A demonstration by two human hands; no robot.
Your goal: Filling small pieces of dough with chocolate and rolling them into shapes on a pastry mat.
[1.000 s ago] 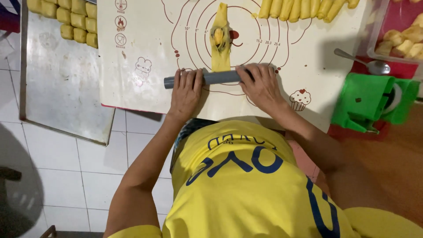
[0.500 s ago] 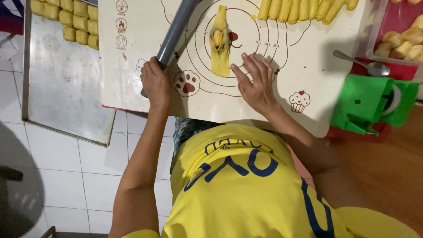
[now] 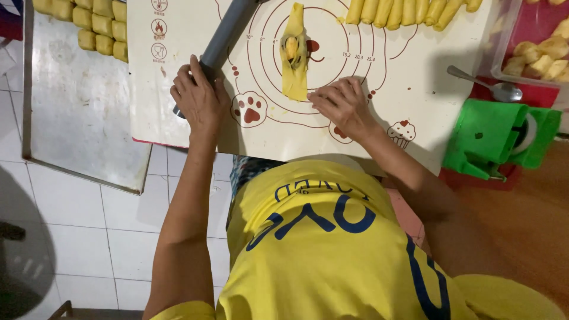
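Rolling pin [image 3: 228, 35] has swung off the dough strip [image 3: 294, 56]: 1 s ago it lay crosswise under both hands at the near end of the strip, now it's angled away to the left of the strip, only the left hand [image 3: 198, 95] on it, fingers wrapped shut round the near end of the grey tube. Right hand [image 3: 344, 104] has let go of the pin, lies flat w/ fingers spread on the baking mat [image 3: 415, 71], fingertips just beside the strip's near end, holding nothing. Judgement: rolling pass looks done, strip is flattened, filling lump sits on it toward the far end.

Strip location: centre of the mat's printed circles, lengthwise away from the person.

Containers: metal tray [image 3: 77, 118] left of the mat, yellow dough pieces [image 3: 101, 24] in rows at its far corner, rest bare. Clear tub [image 3: 533, 47] right of the mat w/ pale filling chunks. Spoon [image 3: 492, 86] beside tub. Rolled dough logs [image 3: 409, 10] lined up on mat's far edge. Green cloth [image 3: 492, 139] right of mat.
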